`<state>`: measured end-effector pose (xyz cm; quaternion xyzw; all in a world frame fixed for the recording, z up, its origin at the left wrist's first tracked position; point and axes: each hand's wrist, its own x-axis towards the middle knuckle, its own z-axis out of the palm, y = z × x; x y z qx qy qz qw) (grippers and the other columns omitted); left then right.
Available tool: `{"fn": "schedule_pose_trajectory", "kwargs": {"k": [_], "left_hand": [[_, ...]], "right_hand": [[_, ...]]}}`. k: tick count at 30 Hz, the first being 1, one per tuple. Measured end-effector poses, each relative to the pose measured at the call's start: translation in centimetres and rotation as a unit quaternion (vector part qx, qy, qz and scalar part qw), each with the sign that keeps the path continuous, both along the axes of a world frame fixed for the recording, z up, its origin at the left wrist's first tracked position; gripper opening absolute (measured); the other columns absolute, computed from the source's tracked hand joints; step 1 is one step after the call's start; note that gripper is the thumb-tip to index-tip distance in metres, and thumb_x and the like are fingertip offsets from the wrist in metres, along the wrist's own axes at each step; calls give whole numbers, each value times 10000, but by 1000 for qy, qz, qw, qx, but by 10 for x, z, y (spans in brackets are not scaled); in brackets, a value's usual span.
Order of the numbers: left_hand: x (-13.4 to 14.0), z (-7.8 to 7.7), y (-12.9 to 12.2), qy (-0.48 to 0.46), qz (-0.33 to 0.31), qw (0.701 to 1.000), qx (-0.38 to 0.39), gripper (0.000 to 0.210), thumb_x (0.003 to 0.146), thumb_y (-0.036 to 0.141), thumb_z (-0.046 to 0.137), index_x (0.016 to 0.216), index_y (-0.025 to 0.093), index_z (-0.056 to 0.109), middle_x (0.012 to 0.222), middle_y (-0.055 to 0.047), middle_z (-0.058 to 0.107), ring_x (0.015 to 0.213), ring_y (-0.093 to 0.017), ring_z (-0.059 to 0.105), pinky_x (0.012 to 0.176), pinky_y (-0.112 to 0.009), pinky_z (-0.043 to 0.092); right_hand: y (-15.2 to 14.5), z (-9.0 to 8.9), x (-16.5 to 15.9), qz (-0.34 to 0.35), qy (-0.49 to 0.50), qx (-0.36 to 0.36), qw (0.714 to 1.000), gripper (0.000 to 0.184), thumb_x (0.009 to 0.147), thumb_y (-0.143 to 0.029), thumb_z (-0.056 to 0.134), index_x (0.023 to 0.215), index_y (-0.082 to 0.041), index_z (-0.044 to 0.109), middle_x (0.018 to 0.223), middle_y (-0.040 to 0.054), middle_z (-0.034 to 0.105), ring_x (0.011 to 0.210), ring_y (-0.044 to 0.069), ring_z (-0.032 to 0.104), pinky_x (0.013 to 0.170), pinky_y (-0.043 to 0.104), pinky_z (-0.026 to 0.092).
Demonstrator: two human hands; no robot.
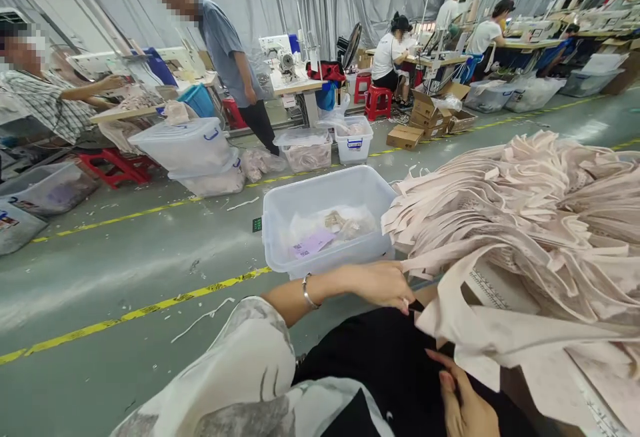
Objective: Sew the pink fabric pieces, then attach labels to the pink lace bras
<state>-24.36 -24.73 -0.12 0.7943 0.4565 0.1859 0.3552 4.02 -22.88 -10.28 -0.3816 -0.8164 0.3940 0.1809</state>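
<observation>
My left hand (383, 284), with a bracelet at the wrist, reaches across my lap to the near edge of a large pile of pale pink fabric pieces (530, 204). Its fingers are pinched together at a pale pink fabric strip (425, 262) hanging from the pile. Below the draped front piece (530, 334), my right hand (467, 397) is over my black-clothed lap, its index finger and thumb apart and nothing visible between them. Part of that hand is cut off by the lower edge. Some fabric has thin straps and patterned bands.
A clear plastic bin (280, 250) with bagged pieces and a purple paper slip stands beyond my left arm. Farther off are stacked lidded bins (180, 144), cardboard boxes (425, 117), red stools (379, 102) and sewing machines (283, 57). One person walks; several others sit working.
</observation>
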Motion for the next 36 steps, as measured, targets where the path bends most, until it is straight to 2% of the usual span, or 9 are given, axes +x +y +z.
{"fn": "schedule_pose_trajectory", "kwargs": {"k": [3, 7, 11, 16, 22, 25, 28, 31, 36], "left_hand": [[21, 4, -4, -37, -75, 996, 17, 202, 917, 266, 652, 727, 232, 712, 821, -19, 743, 839, -158, 649, 972, -317, 314], [27, 10, -9, -82, 36, 995, 31, 207, 937, 355, 631, 812, 228, 738, 828, -7, 742, 890, -165, 606, 958, -333, 254], [24, 1, -7, -90, 55, 994, 6, 267, 922, 420, 646, 781, 208, 726, 773, 17, 724, 848, -152, 575, 918, -336, 225], [27, -8, -9, -71, 58, 996, -13, 271, 908, 432, 650, 772, 210, 727, 737, 17, 699, 840, -161, 560, 933, -340, 229], [24, -15, -5, -31, 40, 998, -24, 410, 913, 583, 568, 833, 202, 698, 806, -7, 672, 884, -195, 570, 938, -354, 241], [36, -17, 2, -59, 46, 997, -18, 555, 911, 694, 448, 969, 189, 670, 927, -50, 663, 890, -221, 569, 917, -362, 294], [60, -20, 10, -108, 96, 989, -17, 471, 848, 656, 587, 858, 193, 672, 906, -57, 669, 935, -247, 567, 923, -368, 329], [80, -26, 13, -273, 183, 943, -57, 274, 774, 439, 749, 736, 187, 651, 815, -26, 663, 855, -200, 588, 863, -328, 400], [83, -38, 4, -560, 301, 744, -204, 227, 698, 288, 789, 696, 167, 596, 690, 0, 636, 648, -138, 598, 680, -270, 476]], "right_hand": [[-8, 2, -9, -16, 18, 6, 1000, 444, 897, -610, 490, 955, -211, 677, 670, 48, 678, 546, 190, 639, 548, 256, 514], [-13, 21, -26, -27, 119, -47, 991, 498, 955, -591, 341, 932, -211, 661, 795, 52, 648, 735, 190, 616, 748, 313, 524], [-6, 32, -39, -77, 178, -150, 969, 479, 945, -597, 416, 736, -200, 583, 633, 2, 510, 608, 145, 485, 595, 276, 424], [-10, 32, -51, -55, 265, -219, 937, 420, 886, -611, 554, 877, -191, 573, 609, -43, 498, 494, 93, 354, 483, 247, 301], [-15, 21, -59, -95, 333, -208, 915, 370, 853, -545, 635, 775, -212, 494, 595, -68, 435, 509, 84, 367, 484, 234, 311], [-16, 17, -56, -106, 306, -160, 933, 307, 859, -476, 635, 772, -208, 515, 600, -58, 474, 526, 93, 407, 511, 242, 344], [-19, 14, -49, -112, 254, -80, 958, 256, 851, -426, 645, 767, -203, 551, 616, -37, 536, 546, 109, 464, 544, 256, 382], [-24, 10, -40, -102, 243, -56, 963, 218, 865, -412, 637, 858, -196, 607, 723, -1, 616, 626, 130, 548, 603, 265, 431], [-24, -4, -36, -202, 354, -208, 889, 388, 922, -564, 520, 904, -188, 613, 575, -43, 487, 470, 90, 375, 441, 226, 272]]}}
